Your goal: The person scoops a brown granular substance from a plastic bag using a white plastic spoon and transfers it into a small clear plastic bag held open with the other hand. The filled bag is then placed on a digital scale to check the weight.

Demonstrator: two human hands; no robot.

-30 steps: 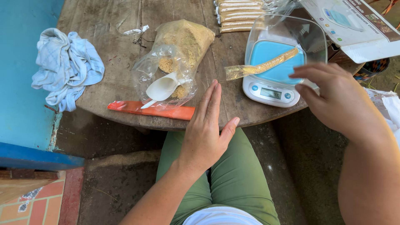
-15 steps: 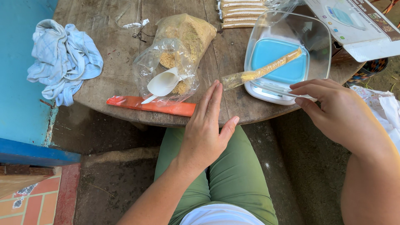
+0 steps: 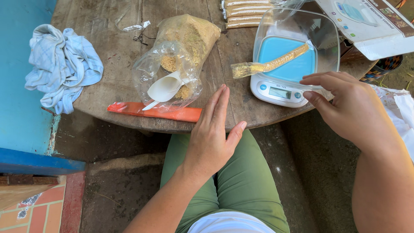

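Left hand (image 3: pixel 211 138): open and flat, fingers together and pointing far, thumb spread to the right; fingertips over the near edge of the tabletop (image 3: pixel 116 56), holding nothing.

Right hand (image 3: pixel 351 108): open, fingers loosely curled, holding nothing; fingertips at the near right corner of the kitchen scale (image 3: pixel 282 82), whether touching cannot be told.

Kitchen scale: white body with blue weighing plate and a small display on its near face, on the right part of the tabletop. A clear plastic bowl (image 3: pixel 321 32) sits on the plate.

Narrow packet (image 3: pixel 269 65): long clear sleeve filled with tan granules, lying slantwise across the scale, its left end jutting past the bowl rim over the tabletop.

Large clear bag (image 3: pixel 181 47): holds tan granules, lying at the middle of the tabletop with its mouth toward the near side. A white scoop (image 3: pixel 166 88) rests in the mouth.

Orange strip (image 3: pixel 157 112): long flat piece along the near edge, just near of the bag and just left of the left hand.

Filled packets (image 3: pixel 246 13): several stacked at the far edge, left of the bowl.

Light blue cloth (image 3: pixel 62 64): crumpled at the left edge of the tabletop.

Printed carton (image 3: pixel 371 26): far right, beyond the scale.

Green trousers (image 3: pixel 241 181): the person's lap, below the left hand.
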